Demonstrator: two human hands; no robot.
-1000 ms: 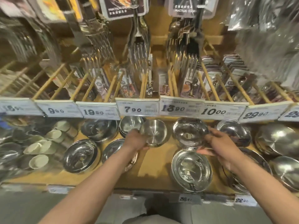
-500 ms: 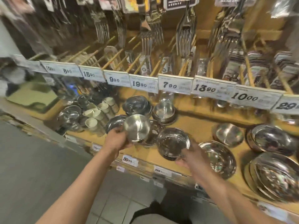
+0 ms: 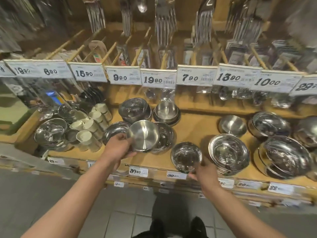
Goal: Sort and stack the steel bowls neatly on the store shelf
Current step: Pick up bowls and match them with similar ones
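Observation:
My left hand (image 3: 118, 148) grips a matte steel bowl (image 3: 144, 135) by its rim, tilted toward me, above the front of the wooden shelf (image 3: 192, 127). My right hand (image 3: 205, 172) holds a smaller shiny steel bowl (image 3: 186, 156) from below, over the shelf's front edge. Behind the left bowl lie a shiny bowl (image 3: 163, 136) and a flat shiny dish (image 3: 115, 128). Two stacks stand at the back: shiny bowls (image 3: 134, 109) and matte bowls (image 3: 166, 113). To the right sit a matte bowl (image 3: 232, 125) and a stack of shiny bowls (image 3: 229, 154).
Larger steel bowls (image 3: 286, 157) fill the right end of the shelf. Cream cups (image 3: 91, 127) and a steel bowl (image 3: 50, 131) crowd the left. Price tags (image 3: 195, 77) hang on a rail above, with packed forks (image 3: 165, 23) on pegs. Grey floor tiles (image 3: 120, 220) lie below.
Both hands pulled back from the shelf's rear toward its front edge, each carrying its bowl. My view swung left and down, bringing the floor and the left end of the shelf into sight.

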